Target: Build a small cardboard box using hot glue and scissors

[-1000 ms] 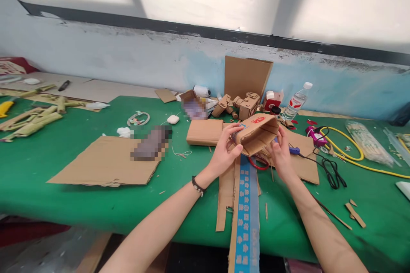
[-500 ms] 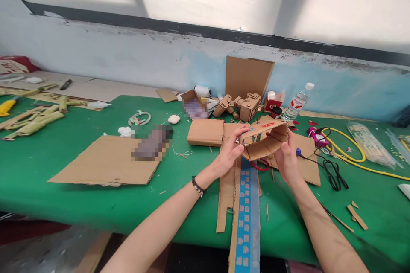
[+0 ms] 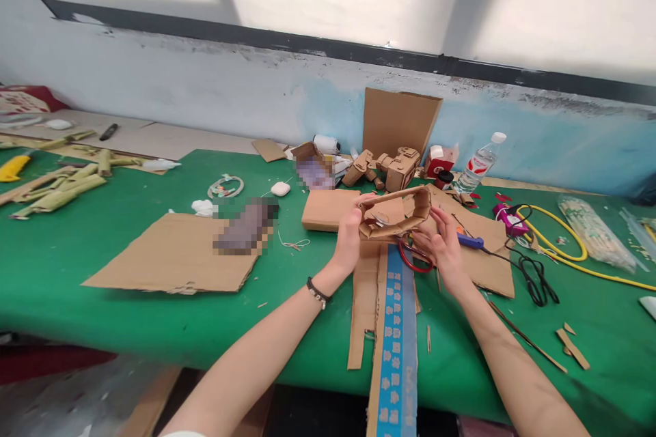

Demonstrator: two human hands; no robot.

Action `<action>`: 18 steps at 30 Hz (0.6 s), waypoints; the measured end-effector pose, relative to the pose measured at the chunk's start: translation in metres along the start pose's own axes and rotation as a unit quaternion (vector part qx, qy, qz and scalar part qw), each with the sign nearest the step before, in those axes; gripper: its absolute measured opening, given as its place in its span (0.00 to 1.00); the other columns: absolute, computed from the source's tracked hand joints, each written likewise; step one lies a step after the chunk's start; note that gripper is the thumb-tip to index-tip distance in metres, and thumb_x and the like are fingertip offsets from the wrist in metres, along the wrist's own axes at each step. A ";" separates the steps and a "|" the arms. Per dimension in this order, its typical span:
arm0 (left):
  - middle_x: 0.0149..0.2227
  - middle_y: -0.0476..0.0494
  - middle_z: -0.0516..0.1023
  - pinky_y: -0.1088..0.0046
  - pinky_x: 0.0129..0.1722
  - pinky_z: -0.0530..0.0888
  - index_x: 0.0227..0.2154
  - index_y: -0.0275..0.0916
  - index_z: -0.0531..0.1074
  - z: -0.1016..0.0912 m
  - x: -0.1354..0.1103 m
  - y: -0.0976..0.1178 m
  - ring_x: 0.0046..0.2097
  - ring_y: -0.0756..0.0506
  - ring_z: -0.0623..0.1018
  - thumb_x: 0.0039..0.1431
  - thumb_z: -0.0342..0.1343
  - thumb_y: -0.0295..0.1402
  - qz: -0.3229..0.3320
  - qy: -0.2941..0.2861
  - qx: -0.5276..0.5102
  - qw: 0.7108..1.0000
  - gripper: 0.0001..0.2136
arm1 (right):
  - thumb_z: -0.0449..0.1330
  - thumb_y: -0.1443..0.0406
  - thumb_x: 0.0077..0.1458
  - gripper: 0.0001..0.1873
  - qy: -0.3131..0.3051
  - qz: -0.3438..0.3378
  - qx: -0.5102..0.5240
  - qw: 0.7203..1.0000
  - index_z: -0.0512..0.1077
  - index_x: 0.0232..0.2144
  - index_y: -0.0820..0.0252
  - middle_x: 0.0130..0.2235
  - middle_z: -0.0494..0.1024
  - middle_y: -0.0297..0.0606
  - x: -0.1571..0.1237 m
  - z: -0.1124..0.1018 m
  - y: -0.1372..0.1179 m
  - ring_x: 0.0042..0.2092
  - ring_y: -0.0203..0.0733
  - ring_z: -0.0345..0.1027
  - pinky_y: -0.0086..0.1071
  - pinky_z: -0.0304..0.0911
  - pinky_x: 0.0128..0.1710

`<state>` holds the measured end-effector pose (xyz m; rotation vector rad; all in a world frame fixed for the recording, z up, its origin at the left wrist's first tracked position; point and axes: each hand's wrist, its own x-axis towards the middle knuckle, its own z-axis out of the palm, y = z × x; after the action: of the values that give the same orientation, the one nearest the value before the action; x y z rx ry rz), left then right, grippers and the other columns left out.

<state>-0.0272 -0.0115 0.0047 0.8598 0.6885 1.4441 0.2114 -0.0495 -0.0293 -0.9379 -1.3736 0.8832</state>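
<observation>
A hollow cardboard frame, bent into a flattened ring with its opening towards me, is held above the green table. My left hand grips its left end, thumb in front and fingers behind. Beside the right end is my right hand, its fingers loosely bent and apart; whether the fingertips touch the frame I cannot tell. Below the frame lie red scissor-like handles and a cardboard strip with blue printed tape. A blue-handled corded tool rests just right of my right hand.
A flat cardboard box sits behind my left hand. Further back are a cardboard camera-like model and a water bottle. A cardboard sheet lies left, a yellow cable right, and cardboard scraps near the front.
The cardboard frame has moved left and turned so its opening faces me more. My right hand has come away from its grip on the right end and sits slightly lower.
</observation>
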 end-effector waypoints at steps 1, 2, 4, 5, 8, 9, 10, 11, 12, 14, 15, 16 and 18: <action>0.65 0.40 0.85 0.62 0.59 0.82 0.55 0.46 0.84 -0.001 0.002 0.000 0.69 0.33 0.79 0.66 0.64 0.59 0.014 0.011 0.004 1.000 0.25 | 0.60 0.36 0.73 0.40 0.009 -0.012 -0.010 1.000 0.60 0.77 0.40 0.83 0.60 0.48 0.001 -0.001 -0.003 0.74 0.57 0.75 0.53 0.78 0.70; 0.60 0.39 0.87 0.64 0.55 0.83 0.54 0.44 0.84 -0.001 0.003 0.000 0.65 0.34 0.82 0.66 0.63 0.59 0.025 0.018 0.008 0.999 0.26 | 0.60 0.36 0.74 0.40 0.020 -0.026 -0.021 0.999 0.59 0.78 0.38 0.84 0.59 0.47 0.001 -0.001 -0.006 0.78 0.57 0.70 0.54 0.75 0.72; 0.52 0.40 0.89 0.64 0.52 0.84 0.51 0.41 0.84 0.001 0.004 0.002 0.57 0.36 0.86 0.66 0.63 0.61 0.022 0.021 0.006 1.000 0.27 | 0.61 0.36 0.73 0.42 0.040 -0.055 -0.045 0.997 0.58 0.80 0.37 0.84 0.58 0.45 0.003 -0.004 -0.012 0.83 0.58 0.60 0.58 0.69 0.77; 0.49 0.40 0.90 0.63 0.51 0.84 0.50 0.41 0.83 0.002 0.003 0.004 0.53 0.37 0.87 0.65 0.63 0.62 0.009 0.014 0.000 1.000 0.28 | 0.61 0.35 0.72 0.44 0.044 -0.067 -0.059 0.995 0.58 0.81 0.36 0.85 0.57 0.44 0.003 -0.005 -0.015 0.84 0.59 0.56 0.60 0.65 0.79; 0.46 0.40 0.91 0.61 0.50 0.84 0.48 0.40 0.83 0.006 -0.001 0.007 0.48 0.37 0.88 0.63 0.65 0.63 -0.029 -0.015 -0.005 0.999 0.29 | 0.63 0.32 0.68 0.50 0.027 -0.100 -0.098 0.990 0.57 0.82 0.36 0.86 0.57 0.41 0.002 -0.007 -0.022 0.86 0.61 0.48 0.65 0.54 0.84; 0.46 0.39 0.91 0.61 0.49 0.83 0.48 0.39 0.83 0.007 -0.002 0.007 0.47 0.37 0.88 0.63 0.65 0.63 -0.038 -0.021 -0.004 0.999 0.30 | 0.63 0.32 0.67 0.51 0.017 -0.107 -0.105 0.989 0.57 0.83 0.37 0.86 0.56 0.41 0.001 -0.006 -0.023 0.86 0.62 0.48 0.65 0.53 0.84; 0.46 0.38 0.92 0.62 0.48 0.83 0.47 0.39 0.84 0.007 -0.003 0.007 0.48 0.36 0.88 0.63 0.65 0.63 -0.047 -0.025 -0.004 0.999 0.30 | 0.64 0.32 0.67 0.52 0.009 -0.113 -0.107 0.988 0.57 0.83 0.37 0.86 0.56 0.41 0.000 -0.006 -0.024 0.86 0.63 0.49 0.65 0.53 0.84; 0.46 0.37 0.92 0.62 0.48 0.83 0.47 0.38 0.84 0.007 -0.004 0.006 0.48 0.36 0.88 0.63 0.65 0.63 -0.057 -0.027 -0.007 0.998 0.30 | 0.65 0.32 0.67 0.52 0.002 -0.118 -0.107 0.987 0.57 0.83 0.38 0.86 0.57 0.41 -0.002 -0.005 -0.026 0.86 0.63 0.51 0.64 0.54 0.84; 0.46 0.36 0.92 0.61 0.48 0.83 0.47 0.38 0.84 0.006 -0.004 0.006 0.48 0.35 0.89 0.63 0.65 0.63 -0.068 -0.028 -0.013 0.997 0.30 | 0.66 0.33 0.67 0.52 -0.002 -0.123 -0.108 0.987 0.57 0.83 0.38 0.86 0.57 0.41 -0.004 -0.004 -0.027 0.85 0.63 0.52 0.63 0.55 0.84; 0.46 0.34 0.92 0.58 0.49 0.83 0.49 0.36 0.85 0.006 -0.004 0.005 0.50 0.33 0.89 0.64 0.64 0.64 -0.095 -0.032 -0.031 0.994 0.32 | 0.68 0.35 0.67 0.52 -0.003 -0.134 -0.121 0.984 0.58 0.83 0.39 0.85 0.59 0.42 -0.006 -0.003 -0.030 0.84 0.63 0.55 0.63 0.55 0.84; 0.46 0.32 0.92 0.57 0.50 0.84 0.51 0.35 0.85 0.005 -0.004 0.005 0.51 0.31 0.89 0.64 0.63 0.64 -0.108 -0.035 -0.041 0.993 0.33 | 0.68 0.36 0.67 0.51 0.001 -0.143 -0.134 0.981 0.59 0.83 0.40 0.84 0.61 0.42 -0.007 -0.003 -0.032 0.84 0.63 0.56 0.63 0.54 0.85; 0.47 0.31 0.92 0.56 0.51 0.84 0.52 0.34 0.85 0.006 -0.004 0.006 0.52 0.30 0.89 0.65 0.62 0.64 -0.118 -0.038 -0.048 0.991 0.34 | 0.69 0.37 0.67 0.51 0.005 -0.153 -0.152 0.976 0.59 0.82 0.40 0.83 0.63 0.43 -0.007 -0.003 -0.034 0.84 0.63 0.57 0.64 0.55 0.84; 0.49 0.30 0.92 0.54 0.51 0.85 0.54 0.34 0.85 0.007 -0.003 0.009 0.52 0.29 0.90 0.65 0.60 0.64 -0.131 -0.040 -0.060 0.989 0.35 | 0.69 0.38 0.68 0.50 0.010 -0.180 -0.191 0.965 0.60 0.82 0.41 0.81 0.67 0.44 -0.007 -0.003 -0.038 0.83 0.64 0.59 0.65 0.57 0.83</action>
<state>-0.0265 -0.0159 0.0155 0.7010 0.6220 1.1971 0.2130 -0.0707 0.0033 -0.9385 -1.6643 0.3371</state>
